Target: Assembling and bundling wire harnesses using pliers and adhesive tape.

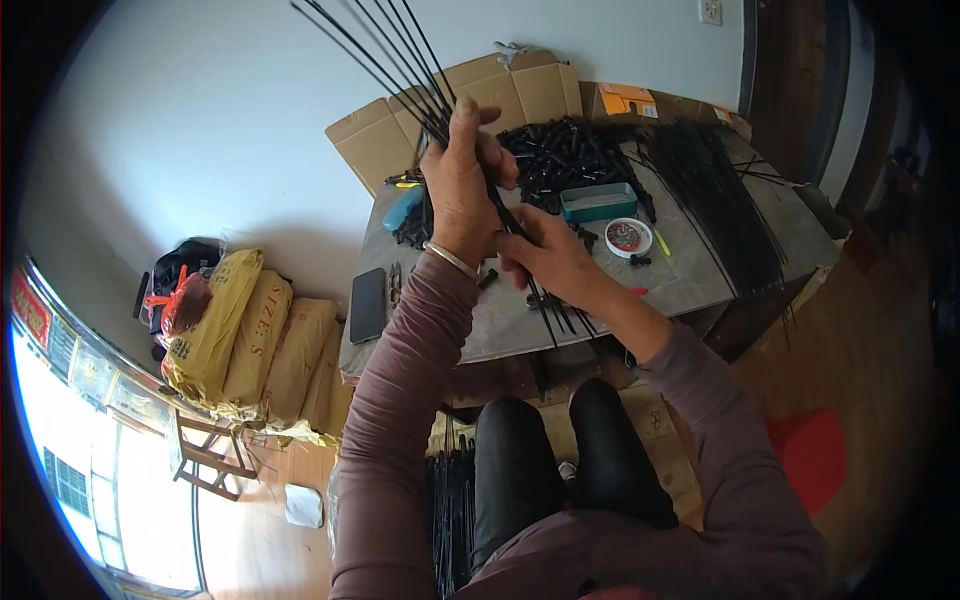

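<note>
A bundle of thin black rods [400,78] runs slantwise through both my hands, above the near half of the table. My left hand [462,190] is wrapped round its middle, and the upper ends fan out toward the wall. Lower down, my right hand [552,258] is closed round the same bundle, with several rod ends poking out below it. Beyond my hands lies a heap of small black plastic parts [570,160]. A teal box [598,203] and a round white tub [627,237] of tiny metal pieces sit right of my right hand.
A large sheaf of black rods [715,205] covers the table's right side. Cardboard [490,100] stands along the back. A dark phone [368,306] and pliers [395,283] lie at left. Full sacks [270,330] and a wooden stool [212,455] are left; more rods [452,510] stand beside my legs.
</note>
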Tool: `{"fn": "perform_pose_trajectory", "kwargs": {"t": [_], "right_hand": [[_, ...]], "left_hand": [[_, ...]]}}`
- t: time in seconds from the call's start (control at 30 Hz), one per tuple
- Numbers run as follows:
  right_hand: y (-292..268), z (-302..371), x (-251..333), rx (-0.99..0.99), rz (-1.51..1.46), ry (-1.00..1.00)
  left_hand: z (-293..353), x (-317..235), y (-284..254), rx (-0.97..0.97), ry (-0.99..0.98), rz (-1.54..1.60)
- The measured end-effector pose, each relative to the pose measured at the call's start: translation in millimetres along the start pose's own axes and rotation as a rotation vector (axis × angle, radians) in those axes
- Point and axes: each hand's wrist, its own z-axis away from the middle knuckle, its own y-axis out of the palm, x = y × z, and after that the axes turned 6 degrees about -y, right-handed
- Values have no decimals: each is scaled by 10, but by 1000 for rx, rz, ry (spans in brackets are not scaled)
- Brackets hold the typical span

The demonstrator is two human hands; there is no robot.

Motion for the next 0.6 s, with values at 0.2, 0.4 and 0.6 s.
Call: {"fn": "perform_pose_trajectory", "kwargs": {"t": [0.2,0.4,0.6], "right_hand": [[172,-117,-603,-15,23,43],[149,-23,-537,13,48,192],[181,78,-242,62,153,295]], "left_hand": [[-50,165,-543,139,-78,-339],[-84,300,-791,61,-283,-108],[-198,221,-831,216,-435,-258]]}}
